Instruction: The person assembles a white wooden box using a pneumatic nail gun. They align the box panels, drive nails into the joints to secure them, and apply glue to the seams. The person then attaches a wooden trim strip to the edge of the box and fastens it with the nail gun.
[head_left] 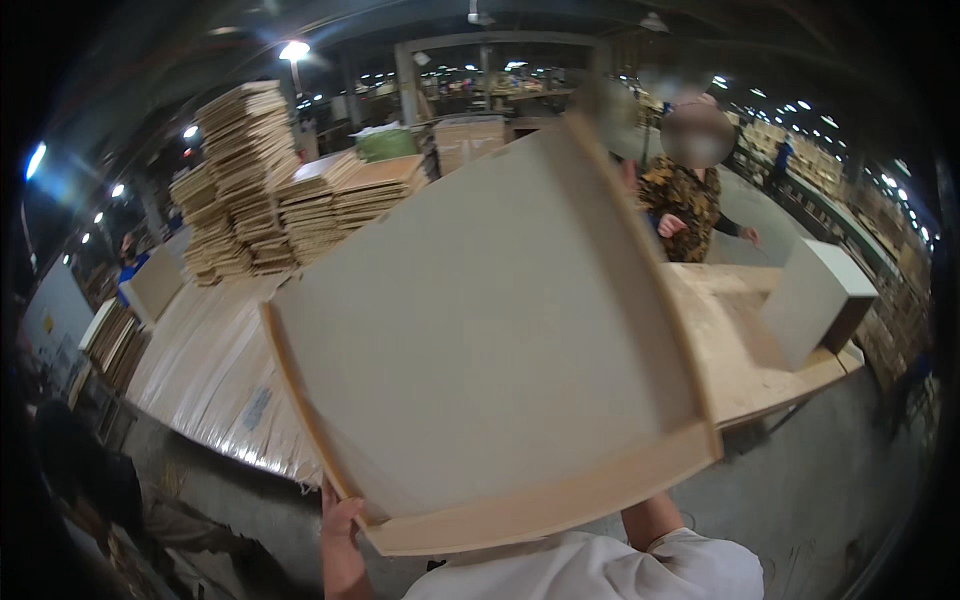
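Observation:
A large shallow wooden box (490,330), with a pale grey panel and raised light-wood sides, fills the middle of the view, tilted up in front of me. My left hand (342,512) is closed around its near left corner, thumb on the rim. Only my right forearm (652,518) shows, reaching behind the near right side of the box; the box hides that hand and its fingers.
A plastic-wrapped stack (215,370) stands left, with tall piles of boards (245,170) beyond. At right, a wooden workbench (735,390) carries a white box-shaped piece (820,300). Behind the bench stands a co-worker in a patterned top (690,200).

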